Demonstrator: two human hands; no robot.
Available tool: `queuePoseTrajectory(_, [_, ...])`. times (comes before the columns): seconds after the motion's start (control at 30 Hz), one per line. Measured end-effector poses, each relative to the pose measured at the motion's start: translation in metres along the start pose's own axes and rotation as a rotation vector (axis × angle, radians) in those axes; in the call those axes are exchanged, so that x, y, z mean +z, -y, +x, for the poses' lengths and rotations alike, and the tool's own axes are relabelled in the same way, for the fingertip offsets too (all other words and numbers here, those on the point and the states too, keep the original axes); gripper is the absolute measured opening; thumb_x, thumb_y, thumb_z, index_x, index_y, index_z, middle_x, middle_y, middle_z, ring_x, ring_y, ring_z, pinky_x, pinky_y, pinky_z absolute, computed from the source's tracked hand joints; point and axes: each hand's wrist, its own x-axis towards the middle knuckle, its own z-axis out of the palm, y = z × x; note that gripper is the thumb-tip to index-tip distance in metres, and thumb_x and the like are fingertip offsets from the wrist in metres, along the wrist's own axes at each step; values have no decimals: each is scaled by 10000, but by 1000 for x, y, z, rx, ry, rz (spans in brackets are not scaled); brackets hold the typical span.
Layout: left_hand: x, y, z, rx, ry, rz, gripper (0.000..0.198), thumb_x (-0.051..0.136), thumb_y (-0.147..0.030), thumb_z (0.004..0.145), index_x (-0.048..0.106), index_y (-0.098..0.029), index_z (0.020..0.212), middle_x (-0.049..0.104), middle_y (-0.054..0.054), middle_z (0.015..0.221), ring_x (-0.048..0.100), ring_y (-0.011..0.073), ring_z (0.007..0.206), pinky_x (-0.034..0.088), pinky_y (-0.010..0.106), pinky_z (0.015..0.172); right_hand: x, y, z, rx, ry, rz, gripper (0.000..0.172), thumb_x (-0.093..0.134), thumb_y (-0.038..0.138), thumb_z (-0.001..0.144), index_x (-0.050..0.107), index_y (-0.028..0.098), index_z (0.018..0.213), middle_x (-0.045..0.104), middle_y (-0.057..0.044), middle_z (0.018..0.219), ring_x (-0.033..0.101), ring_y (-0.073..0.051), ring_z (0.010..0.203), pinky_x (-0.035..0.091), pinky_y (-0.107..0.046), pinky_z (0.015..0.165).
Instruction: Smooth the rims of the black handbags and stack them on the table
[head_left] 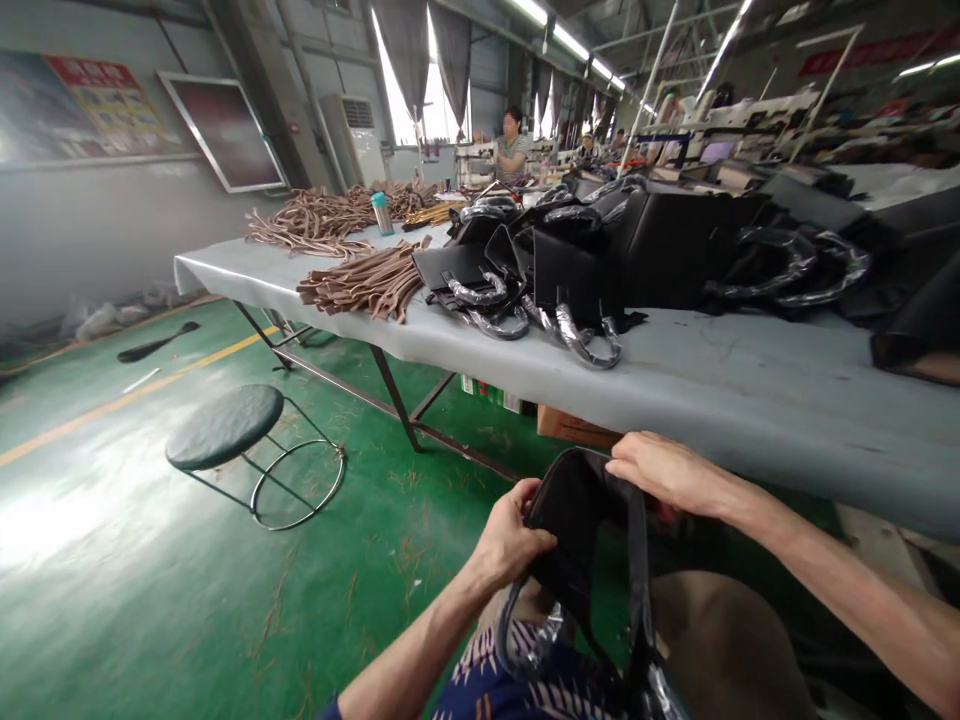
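Note:
I hold a black handbag (585,540) over my lap, below the table's front edge. My left hand (506,540) grips the left rim of its open mouth, fingers curled round the edge. My right hand (664,468) is closed over the top right rim. A plastic-wrapped handle (525,640) of the bag hangs down onto my patterned shorts. A heap of finished black handbags (600,250) with wrapped handles lies on the grey table (750,390) in front of me.
Bundles of brown leather straps (360,285) and a teal bottle (382,213) lie further left on the table. A round black stool (225,425) stands on the green floor at left. A cardboard box (574,427) sits under the table. A person (512,145) works at the far end.

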Motion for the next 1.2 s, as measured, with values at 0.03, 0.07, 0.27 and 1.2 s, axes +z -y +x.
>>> queuePoseTrajectory(0.03, [-7, -4, 5, 4, 112, -47, 641, 542, -51, 543, 481, -168, 1171, 613, 28, 982, 562, 169, 853, 451, 230, 685, -5, -6, -3, -7, 28, 18, 318, 367, 324, 814, 418, 198, 527, 517, 15, 389, 557, -128, 386, 384, -223, 502])
queuePoseTrajectory(0.07, [-16, -10, 9, -14, 223, -61, 643, 515, -27, 521, 511, -166, 1148, 625, 19, 937, 571, 163, 811, 452, 218, 642, -9, -12, -6, -11, 64, 47, 305, 378, 347, 810, 407, 201, 545, 515, 25, 391, 550, -127, 372, 373, -217, 476])
queuePoseTrajectory(0.27, [-76, -44, 10, -192, 513, 115, 571, 561, -38, 501, 609, -183, 1051, 653, -11, 844, 575, 140, 704, 444, 183, 551, 2, -32, -14, -59, 332, 334, 284, 369, 425, 819, 415, 209, 640, 541, 27, 459, 532, -119, 397, 291, -181, 382])
queuePoseTrajectory(1.2, [-68, -42, -19, -89, 356, 300, 294, 478, -318, 801, 615, -163, 1009, 602, -6, 871, 506, 125, 758, 371, 195, 639, 42, 6, -5, -257, 127, 299, 201, 468, 310, 772, 628, 275, 889, 666, 12, 852, 584, -191, 824, 385, -262, 711])
